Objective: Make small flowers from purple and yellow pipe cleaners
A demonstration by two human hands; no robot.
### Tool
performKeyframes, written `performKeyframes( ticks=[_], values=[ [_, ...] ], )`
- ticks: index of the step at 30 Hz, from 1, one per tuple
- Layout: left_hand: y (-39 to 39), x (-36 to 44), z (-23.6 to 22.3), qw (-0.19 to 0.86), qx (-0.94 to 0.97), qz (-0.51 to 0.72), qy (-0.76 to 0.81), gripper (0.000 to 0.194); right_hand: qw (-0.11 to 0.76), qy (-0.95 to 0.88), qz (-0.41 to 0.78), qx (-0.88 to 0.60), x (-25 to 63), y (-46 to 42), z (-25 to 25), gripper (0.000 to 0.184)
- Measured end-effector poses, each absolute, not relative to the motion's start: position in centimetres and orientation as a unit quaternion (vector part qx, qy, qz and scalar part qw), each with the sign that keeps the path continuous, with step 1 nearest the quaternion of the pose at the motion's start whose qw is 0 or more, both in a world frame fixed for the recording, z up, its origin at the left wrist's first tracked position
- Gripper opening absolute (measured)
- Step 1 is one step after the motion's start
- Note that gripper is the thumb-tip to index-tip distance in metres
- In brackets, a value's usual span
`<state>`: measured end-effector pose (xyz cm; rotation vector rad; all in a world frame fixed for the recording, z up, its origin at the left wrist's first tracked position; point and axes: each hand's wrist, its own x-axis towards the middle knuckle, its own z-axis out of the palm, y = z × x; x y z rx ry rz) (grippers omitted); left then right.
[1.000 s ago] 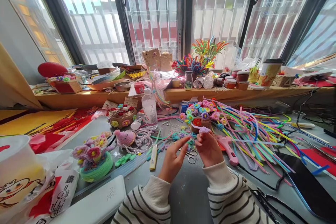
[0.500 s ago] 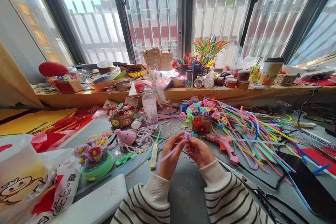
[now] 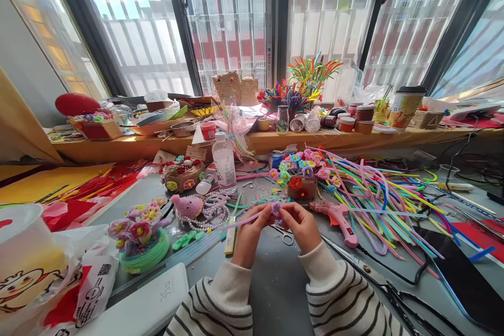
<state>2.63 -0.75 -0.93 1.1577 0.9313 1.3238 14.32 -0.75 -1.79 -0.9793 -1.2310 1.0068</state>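
Observation:
Between my two hands is a small purple pipe-cleaner flower (image 3: 275, 210), with a long lilac stem (image 3: 246, 219) running out to the left past my left hand. My left hand (image 3: 252, 233) pinches it from the left, thumb against fingers. From the right, my right hand (image 3: 302, 226) grips its other side with the fingertips. Parts of the flower are hidden behind the fingers. Just below it, a small pair of scissors (image 3: 288, 239) lies on the table. A yellow-and-white utility knife (image 3: 230, 236) rests left of my left hand, and a pink glue gun (image 3: 340, 218) right of my right hand.
Loose coloured pipe cleaners (image 3: 378, 194) spread over the right side, near large scissors (image 3: 370, 273) and a phone (image 3: 460, 273). Behind my hands stand a flower basket (image 3: 301, 187) and a bottle (image 3: 224, 163). At left are a green flower pot (image 3: 145, 252) and a white power bank (image 3: 142, 304).
The flower has turned in my fingers, and its lilac stem has swung up from slanting down-left to nearly level. My right hand's fingers have shifted slightly; the small scissors' handle shows more now.

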Motion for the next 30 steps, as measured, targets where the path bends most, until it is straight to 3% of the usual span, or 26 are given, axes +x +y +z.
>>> performKeyframes(
  ticks=[7,17,24,30],
  values=[
    [-0.6,2.6,-1.0,0.491,0.516,0.548,0.439,0.025,0.555,-0.64,0.232,-0.478,14.4,-1.0,-1.7,0.017],
    [-0.4,2.3,-1.6,0.435,0.571,0.532,0.449,0.026,0.518,-0.7,0.14,-0.472,14.9,-0.5,-2.1,0.018],
    [-0.8,2.6,-1.1,0.404,0.576,0.536,0.467,0.023,0.512,-0.674,0.173,-0.503,14.7,-0.8,-2.0,0.018],
    [-0.5,2.2,-0.9,0.52,0.507,0.517,0.453,0.027,0.55,-0.659,0.217,-0.464,14.8,-0.1,-2.8,0.021]
  ],
)
